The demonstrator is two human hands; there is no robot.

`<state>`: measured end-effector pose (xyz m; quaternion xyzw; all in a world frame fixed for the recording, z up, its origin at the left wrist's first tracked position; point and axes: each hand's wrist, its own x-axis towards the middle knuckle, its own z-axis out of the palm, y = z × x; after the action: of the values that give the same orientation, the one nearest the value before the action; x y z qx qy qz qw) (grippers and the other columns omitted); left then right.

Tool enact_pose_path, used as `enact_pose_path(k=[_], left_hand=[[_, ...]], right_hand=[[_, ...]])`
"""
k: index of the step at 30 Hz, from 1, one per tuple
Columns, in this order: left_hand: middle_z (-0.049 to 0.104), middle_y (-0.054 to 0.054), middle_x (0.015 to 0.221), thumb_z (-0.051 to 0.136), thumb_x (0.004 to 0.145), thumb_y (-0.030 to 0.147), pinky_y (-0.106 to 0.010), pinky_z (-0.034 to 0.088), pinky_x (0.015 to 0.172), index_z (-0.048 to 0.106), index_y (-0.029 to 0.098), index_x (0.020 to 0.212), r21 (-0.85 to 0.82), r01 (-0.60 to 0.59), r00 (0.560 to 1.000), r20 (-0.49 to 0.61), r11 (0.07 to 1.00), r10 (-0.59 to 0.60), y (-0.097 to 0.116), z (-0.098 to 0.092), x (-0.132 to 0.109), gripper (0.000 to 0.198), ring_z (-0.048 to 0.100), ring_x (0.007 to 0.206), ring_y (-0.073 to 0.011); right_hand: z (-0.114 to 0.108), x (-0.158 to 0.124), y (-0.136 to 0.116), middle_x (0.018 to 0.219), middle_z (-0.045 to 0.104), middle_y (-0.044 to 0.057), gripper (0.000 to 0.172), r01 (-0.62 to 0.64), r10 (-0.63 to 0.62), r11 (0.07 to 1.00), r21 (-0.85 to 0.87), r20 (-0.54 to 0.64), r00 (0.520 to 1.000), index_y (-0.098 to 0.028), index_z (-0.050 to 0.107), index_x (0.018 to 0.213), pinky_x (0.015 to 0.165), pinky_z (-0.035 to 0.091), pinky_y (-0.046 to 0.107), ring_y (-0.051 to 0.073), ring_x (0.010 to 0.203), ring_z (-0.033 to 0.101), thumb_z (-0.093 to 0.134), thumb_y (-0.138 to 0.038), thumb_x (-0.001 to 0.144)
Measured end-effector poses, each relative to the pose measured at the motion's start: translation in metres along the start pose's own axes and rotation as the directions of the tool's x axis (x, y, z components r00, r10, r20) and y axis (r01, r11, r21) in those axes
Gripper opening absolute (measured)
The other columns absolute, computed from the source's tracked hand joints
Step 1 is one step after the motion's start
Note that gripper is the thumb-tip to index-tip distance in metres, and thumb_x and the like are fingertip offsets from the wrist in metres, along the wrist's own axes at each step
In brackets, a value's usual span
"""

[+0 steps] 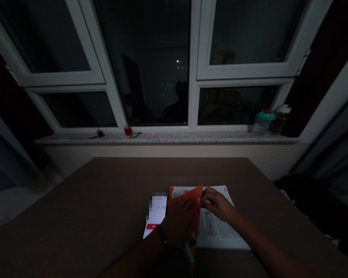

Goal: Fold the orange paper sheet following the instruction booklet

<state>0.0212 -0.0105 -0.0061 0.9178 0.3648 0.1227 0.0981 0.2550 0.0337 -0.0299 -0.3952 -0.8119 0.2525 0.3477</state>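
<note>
An open book (217, 227) with printed white pages lies on the table, and its orange cover (199, 216) is partly lifted and slanted over the left part. My left hand (179, 222) rests on this cover with its fingers stretched out; a dark band circles the wrist. At the cover's right edge, my right hand (219, 202) is closed in a pinch. Something small and pinkish shows at its fingertips, too dim to name. A phone (156, 212) with a lit screen lies left of the book, partly behind my left forearm.
The brown table (104, 200) reaches toward a stone windowsill (168, 138). On the sill stand a teal-lidded bottle (263, 121), a clear bottle (280, 119), a small red object (128, 131) and a small dark bottle (99, 133). Dark items lie beyond the table's right edge.
</note>
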Motion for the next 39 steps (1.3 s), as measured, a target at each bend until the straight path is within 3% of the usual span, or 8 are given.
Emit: enact_pose_path(k=[3, 7, 10, 17, 23, 29, 36, 39], left_hand=[[0.052, -0.008, 0.139, 0.058, 0.092, 0.023, -0.042, 0.035, 0.109, 0.047, 0.02, 0.136, -0.013, -0.013, 1.0, -0.005, 1.0, 0.013, 0.004, -0.004, -0.001, 0.046, 0.044, 0.128, -0.0269], [0.062, -0.005, 0.114, 0.056, 0.096, 0.024, -0.037, 0.042, 0.099, 0.06, 0.019, 0.107, 0.001, 0.025, 0.999, 0.038, 1.0, -0.025, 0.011, -0.013, 0.002, 0.013, 0.053, 0.111, -0.0243], [0.061, -0.004, 0.114, 0.06, 0.093, 0.025, -0.037, 0.044, 0.095, 0.058, 0.02, 0.105, 0.007, 0.029, 0.998, 0.059, 1.0, -0.029, 0.012, -0.014, 0.004, 0.013, 0.053, 0.111, -0.0244], [0.06, -0.005, 0.118, 0.062, 0.093, 0.028, -0.038, 0.044, 0.095, 0.058, 0.02, 0.104, -0.008, 0.018, 0.999, 0.052, 1.0, -0.018, 0.006, -0.008, 0.003, 0.014, 0.053, 0.111, -0.0248], [0.052, -0.006, 0.14, 0.059, 0.092, 0.021, -0.039, 0.033, 0.111, 0.048, 0.02, 0.132, -0.071, -0.063, 0.998, -0.008, 0.995, 0.063, 0.006, -0.007, -0.001, 0.041, 0.043, 0.129, -0.0238], [0.061, -0.004, 0.122, 0.056, 0.096, 0.022, -0.036, 0.044, 0.097, 0.058, 0.021, 0.114, -0.021, -0.028, 0.999, 0.041, 0.999, 0.029, 0.009, -0.014, 0.002, 0.018, 0.052, 0.113, -0.0235], [0.06, -0.004, 0.123, 0.057, 0.096, 0.024, -0.038, 0.043, 0.097, 0.058, 0.022, 0.11, 0.008, -0.029, 0.998, 0.052, 1.0, 0.029, 0.005, -0.009, 0.004, 0.013, 0.05, 0.115, -0.0247], [0.059, -0.003, 0.123, 0.058, 0.097, 0.024, -0.037, 0.043, 0.097, 0.057, 0.021, 0.109, 0.008, -0.047, 0.998, 0.049, 0.999, 0.046, 0.006, -0.01, 0.004, 0.012, 0.05, 0.114, -0.0237]], right_hand=[[-0.001, -0.006, -0.007, 0.089, 0.059, 0.003, 0.011, 0.05, -0.052, 0.998, 0.028, 0.061, 0.997, -0.019, 0.067, 0.082, 0.074, 0.044, 0.028, 0.018, 0.084, 0.058, 0.061, -0.01, 0.084], [-0.002, -0.015, -0.023, 0.09, 0.06, 0.003, 0.013, 0.108, -0.113, 0.993, 0.038, 0.187, 0.976, -0.021, 0.067, 0.083, 0.074, 0.045, 0.028, 0.018, 0.087, 0.058, 0.06, -0.01, 0.085], [-0.003, -0.017, -0.028, 0.092, 0.06, 0.003, 0.014, 0.108, -0.118, 0.992, 0.062, 0.205, 0.971, -0.021, 0.067, 0.087, 0.074, 0.045, 0.028, 0.018, 0.087, 0.058, 0.059, -0.009, 0.085], [-0.004, -0.009, -0.002, 0.084, 0.056, 0.002, 0.016, -0.005, 0.005, 1.0, 0.023, 0.038, 0.999, -0.019, 0.065, 0.081, 0.072, 0.043, 0.028, 0.018, 0.081, 0.057, 0.059, -0.005, 0.081], [-0.003, -0.012, -0.003, 0.083, 0.054, 0.001, 0.014, 0.037, -0.038, 0.999, 0.018, 0.066, 0.997, -0.02, 0.064, 0.08, 0.07, 0.042, 0.027, 0.017, 0.079, 0.055, 0.058, -0.008, 0.085], [0.0, -0.016, -0.014, 0.085, 0.054, 0.001, 0.012, 0.079, -0.082, 0.996, 0.027, 0.146, 0.986, -0.02, 0.065, 0.083, 0.071, 0.042, 0.027, 0.017, 0.082, 0.055, 0.059, -0.009, 0.085], [-0.004, -0.011, 0.005, 0.078, 0.052, 0.001, 0.015, -0.076, 0.074, 0.996, -0.056, -0.03, 0.997, -0.019, 0.062, 0.074, 0.067, 0.041, 0.027, 0.017, 0.075, 0.054, 0.055, -0.012, 0.086], [-0.004, -0.01, 0.012, 0.083, 0.056, 0.003, 0.013, -0.103, 0.095, 0.992, -0.07, -0.11, 0.989, -0.019, 0.064, 0.08, 0.07, 0.043, 0.028, 0.019, 0.077, 0.057, 0.054, -0.012, 0.085]])
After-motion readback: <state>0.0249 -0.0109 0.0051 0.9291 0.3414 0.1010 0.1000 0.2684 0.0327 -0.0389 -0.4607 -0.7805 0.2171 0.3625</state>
